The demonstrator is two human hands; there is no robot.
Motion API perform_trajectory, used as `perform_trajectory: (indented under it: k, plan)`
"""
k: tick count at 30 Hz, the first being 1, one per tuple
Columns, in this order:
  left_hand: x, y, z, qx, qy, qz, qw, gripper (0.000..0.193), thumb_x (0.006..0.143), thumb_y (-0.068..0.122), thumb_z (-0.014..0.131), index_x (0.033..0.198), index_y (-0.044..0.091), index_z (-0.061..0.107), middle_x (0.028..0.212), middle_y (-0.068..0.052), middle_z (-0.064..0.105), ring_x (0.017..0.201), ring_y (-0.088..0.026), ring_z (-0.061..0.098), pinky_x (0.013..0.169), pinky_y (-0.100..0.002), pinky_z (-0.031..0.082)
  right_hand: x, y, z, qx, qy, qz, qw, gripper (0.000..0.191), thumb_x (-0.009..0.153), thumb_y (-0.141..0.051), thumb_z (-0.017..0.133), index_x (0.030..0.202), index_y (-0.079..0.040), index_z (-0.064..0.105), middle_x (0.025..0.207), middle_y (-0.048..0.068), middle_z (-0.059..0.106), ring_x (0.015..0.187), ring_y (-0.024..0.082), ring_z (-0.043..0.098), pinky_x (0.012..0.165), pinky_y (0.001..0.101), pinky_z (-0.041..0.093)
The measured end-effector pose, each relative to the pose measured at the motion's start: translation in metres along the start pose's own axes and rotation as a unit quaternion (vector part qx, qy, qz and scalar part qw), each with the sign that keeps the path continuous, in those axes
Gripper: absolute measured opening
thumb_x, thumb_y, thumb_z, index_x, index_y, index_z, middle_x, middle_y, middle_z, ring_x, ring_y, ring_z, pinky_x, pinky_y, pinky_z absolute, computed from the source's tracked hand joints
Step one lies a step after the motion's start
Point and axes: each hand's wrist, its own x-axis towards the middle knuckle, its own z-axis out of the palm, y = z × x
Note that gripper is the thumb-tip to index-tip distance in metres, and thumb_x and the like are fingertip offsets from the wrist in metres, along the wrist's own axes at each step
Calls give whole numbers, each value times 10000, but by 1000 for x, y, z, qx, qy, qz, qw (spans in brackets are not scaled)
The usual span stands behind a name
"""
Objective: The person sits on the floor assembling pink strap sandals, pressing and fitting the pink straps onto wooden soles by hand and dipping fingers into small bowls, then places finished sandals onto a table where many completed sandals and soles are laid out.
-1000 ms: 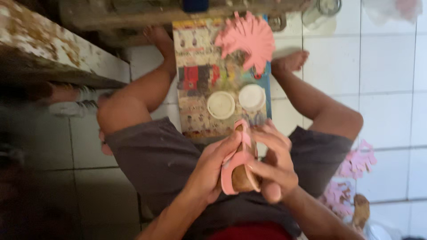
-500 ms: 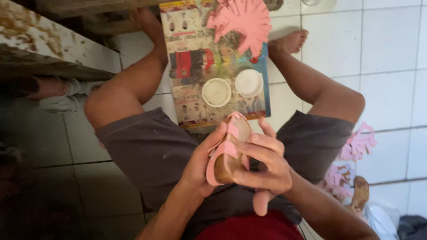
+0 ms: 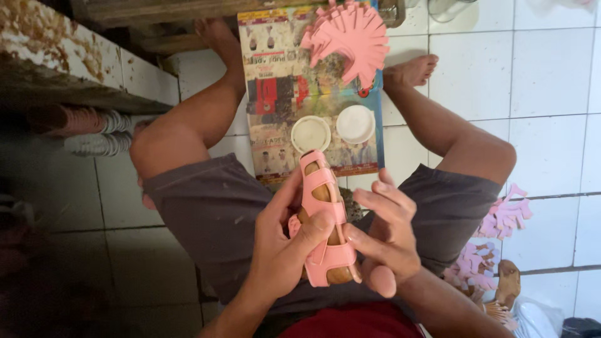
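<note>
Sitting on the white tile floor (image 3: 551, 94), the person grips a small pink strappy sandal on a brown wooden foot form (image 3: 325, 219) over the lap, left hand (image 3: 282, 250) wrapped around it, right hand (image 3: 388, 241) half open, fingers pressing its side, likely smoothing straps, which needs a steady hold.

Left hand (image 3: 285, 250) curled in grip, thumb across front; right hand (image 3: 385, 241) open-fingered, touching alongside.
</note>
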Motion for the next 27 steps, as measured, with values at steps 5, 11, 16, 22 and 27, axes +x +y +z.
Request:
perform_trajectory:
  k: [5,11,16,22,27]
  plan:
    - [-2,6,2,6,-11,-5,1000,799,969,238,721,1599,-75,343,1355,-139,606,1183,-156,615,997,-319,537,10,0,-1,-35,-12,-26,999,729,1085,-623,246,1017,-112,762,1236,201,637,1314,361,546,1224,648,396]
    - [-1,9,8,53,-8,-15,998,809,959,255,720,1592,-71,337,1381,-153,630,1194,-161,635,1000,-319,540,16,-7,-11,-52,2,-26,998,652,1107,-555,287,986,-126,764,1239,172,635,1294,353,549,1236,651,384]
    - [-4,10,9,18,-17,-27,999,813,955,244,726,1595,-84,346,1358,-153,632,1165,-163,638,986,-319,545,17,-9,-6,-41,24,2,999,631,1095,-535,338,973,-85,763,1219,208,649,1265,387,563,1215,669,405]
    - [-7,16,15,-6,-62,-33,998,852,942,222,752,1606,-92,320,1402,-153,601,1240,-163,597,1042,-313,504,12,-6,-2,100,6,38,994,660,1103,-609,314,1257,-69,662,1407,303,556,1425,425,471,1274,634,324]
    - [-10,24,18,-9,-97,-29,995,902,933,193,775,1624,-81,264,1440,-149,587,1270,-152,579,1091,-313,492,12,-2,-6,74,25,47,996,595,1115,-577,333,1289,-99,641,1420,304,560,1448,422,474,1241,577,310]
